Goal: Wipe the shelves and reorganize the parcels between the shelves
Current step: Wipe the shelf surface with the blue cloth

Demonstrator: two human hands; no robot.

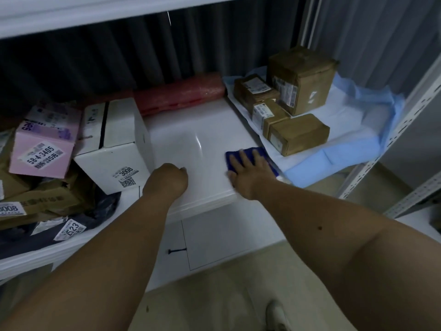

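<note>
At far left a matte pink cardboard box [44, 149] with a printed label is seen tilted on crushed brown cartons; beside it stands a smooth white rectangular box [112, 151]. The glossy white shelf board [191, 139] shows bare at centre. The left hand [168, 180] is rested near its front edge, fingers curled under, nothing held. The right hand [248, 173] is pressed flat, fingers spread, on a dark blue cloth [245, 155]. Taped brown parcels [298, 133] are stacked at right on pale blue sheeting.
</note>
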